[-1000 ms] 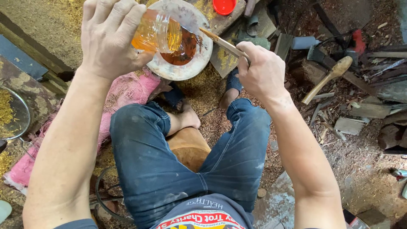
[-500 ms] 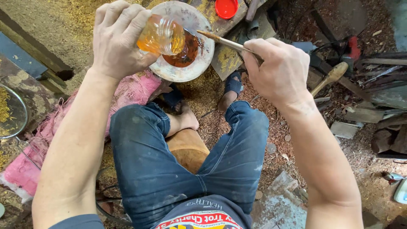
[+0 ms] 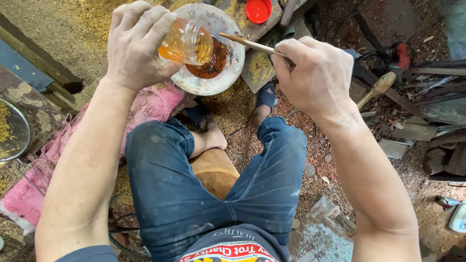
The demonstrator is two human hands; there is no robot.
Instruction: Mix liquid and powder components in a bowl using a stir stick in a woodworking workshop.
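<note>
Amber liquid is filling a clear ribbed jar that the left hand is wrapping its fingers around and tilting toward a round whitish dish at twelve o'clock, where a red-brown pool is lying. The right hand is pinching a thin wooden stick, whose tip is reaching over the dish. A red lid is lying at one o'clock just beyond the dish. Pink cloth is spreading at nine o'clock on the sawdust-strewn floor, and a wooden mallet is resting at three o'clock among scrap wood.
</note>
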